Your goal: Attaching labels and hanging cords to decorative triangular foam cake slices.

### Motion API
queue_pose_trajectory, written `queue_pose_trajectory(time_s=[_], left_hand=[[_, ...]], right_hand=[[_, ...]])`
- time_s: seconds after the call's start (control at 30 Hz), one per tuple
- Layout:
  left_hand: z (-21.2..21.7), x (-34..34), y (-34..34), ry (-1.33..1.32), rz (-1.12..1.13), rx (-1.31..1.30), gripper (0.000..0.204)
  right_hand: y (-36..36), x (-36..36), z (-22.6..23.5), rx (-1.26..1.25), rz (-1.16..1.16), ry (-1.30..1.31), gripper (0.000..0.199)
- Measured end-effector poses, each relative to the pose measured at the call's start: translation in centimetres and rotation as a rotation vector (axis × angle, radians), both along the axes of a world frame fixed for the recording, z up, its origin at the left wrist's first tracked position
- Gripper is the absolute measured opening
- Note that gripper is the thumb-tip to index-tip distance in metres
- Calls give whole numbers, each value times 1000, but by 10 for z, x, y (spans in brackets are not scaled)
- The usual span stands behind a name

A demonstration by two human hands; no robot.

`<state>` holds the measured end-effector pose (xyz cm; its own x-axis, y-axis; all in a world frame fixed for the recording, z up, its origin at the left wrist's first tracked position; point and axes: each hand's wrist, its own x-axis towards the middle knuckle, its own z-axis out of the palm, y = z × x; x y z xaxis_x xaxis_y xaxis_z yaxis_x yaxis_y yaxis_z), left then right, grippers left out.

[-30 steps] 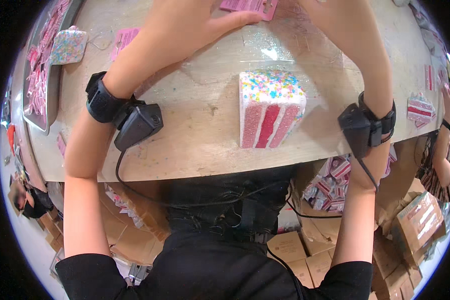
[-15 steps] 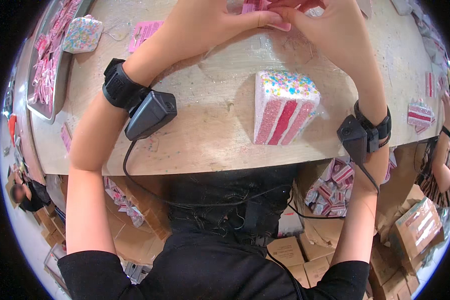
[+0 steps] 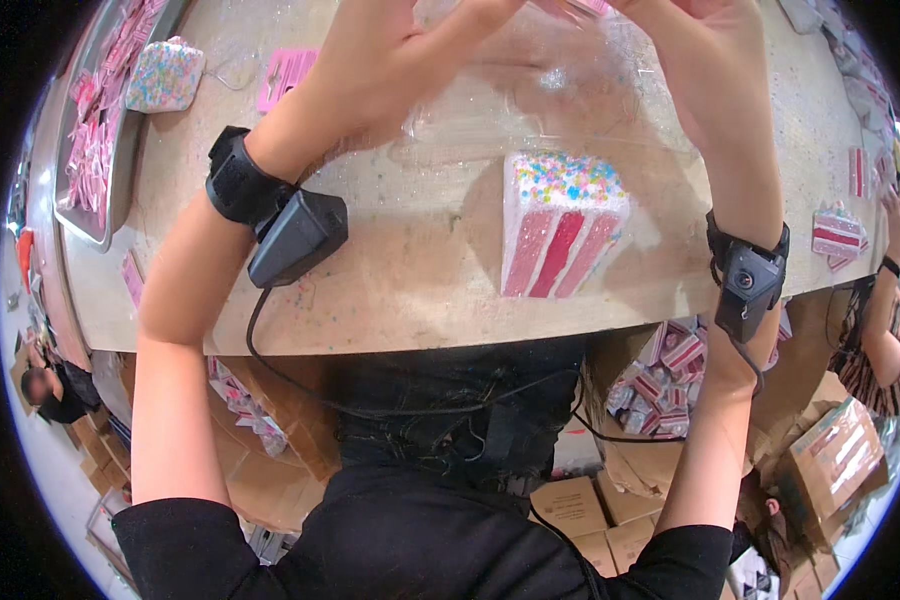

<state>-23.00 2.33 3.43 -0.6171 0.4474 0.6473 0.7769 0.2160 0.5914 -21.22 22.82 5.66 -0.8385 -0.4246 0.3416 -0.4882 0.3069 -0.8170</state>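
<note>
At the top edge, my left hand (image 3: 425,35) and my right hand (image 3: 700,45) reach toward each other, their fingers partly cut off and smeared. A sliver of a pink card (image 3: 592,6) shows between their fingertips; which hand grips it cannot be told. Shiny clear plastic (image 3: 555,75) lies below them on the table. Nearer to me stands a toy cake slice (image 3: 562,225) with pink and white layers, a red middle stripe and a white top with coloured sprinkles. No hand touches it.
A metal tray (image 3: 120,215) of pink packets stands at left, beside a sprinkle-covered block (image 3: 165,75). Another pink card (image 3: 282,78) lies near my left forearm. More cake slices (image 3: 838,235) sit at right, near another person's arm (image 3: 892,300). Boxes (image 3: 570,505) stand below the table.
My hands have moved apart and slightly farther up, mostly leaving the frame with the pink card. My right wrist has turned. The near cake slice appears shifted slightly left.
</note>
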Motion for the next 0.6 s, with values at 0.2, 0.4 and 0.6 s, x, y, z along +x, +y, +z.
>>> queue_pose_trajectory(time_s=[0.2, 0.4, 0.6], left_hand=[[0, -4, -3, 81, -23, 9, 12], [-5, -8, -11, 224, -16, -78, 6], [-2, -9, -8, 242, -67, -71, 4]], right_hand=[[0, -7, -3, -94, -16, -13, 16], [-9, -6, 1, -438, 69, -238, 17], [-10, -8, -4, -288, 156, -71, 28]])
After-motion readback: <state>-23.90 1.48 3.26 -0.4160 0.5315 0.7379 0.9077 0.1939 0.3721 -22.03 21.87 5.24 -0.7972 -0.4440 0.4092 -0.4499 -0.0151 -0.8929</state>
